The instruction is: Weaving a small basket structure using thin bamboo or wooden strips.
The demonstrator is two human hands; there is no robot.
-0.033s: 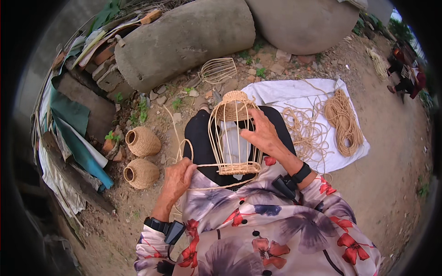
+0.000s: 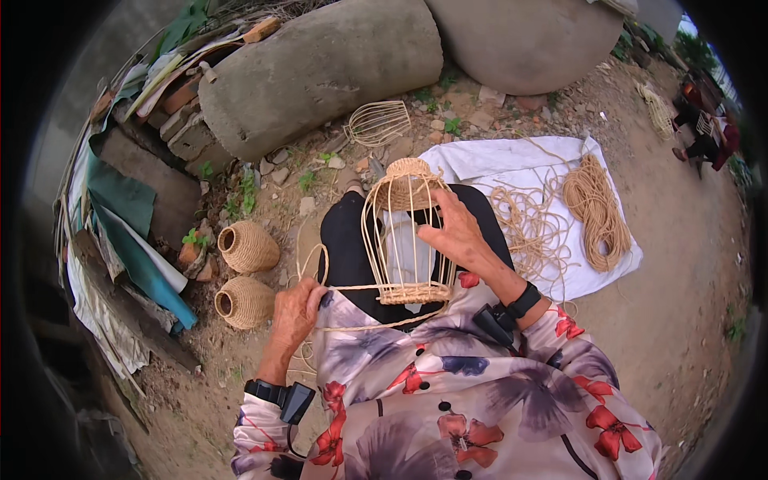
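A vase-shaped wire frame (image 2: 404, 240) lies on my lap, with tan cord woven around its neck and its base band. My right hand (image 2: 458, 234) grips the frame's right side, fingers curled through the ribs. My left hand (image 2: 296, 314) is closed on a strand of tan cord (image 2: 352, 288) that runs taut from the frame's base band. A loose loop of the same cord stands just above that hand. I wear a floral blouse and a black band on each wrist.
Two finished cord-covered vases (image 2: 246, 274) lie on the dirt to my left. A bare wire frame (image 2: 378, 122) rests beside a large concrete cylinder (image 2: 320, 68). Coils of cord (image 2: 594, 212) sit on a white cloth (image 2: 496, 156). Rubble and sheets are piled left; another person (image 2: 704, 128) sits far right.
My left hand has pulled the cord a little to the left and toward me, and the loose loop above it has shifted. My right hand and the frame stay put.
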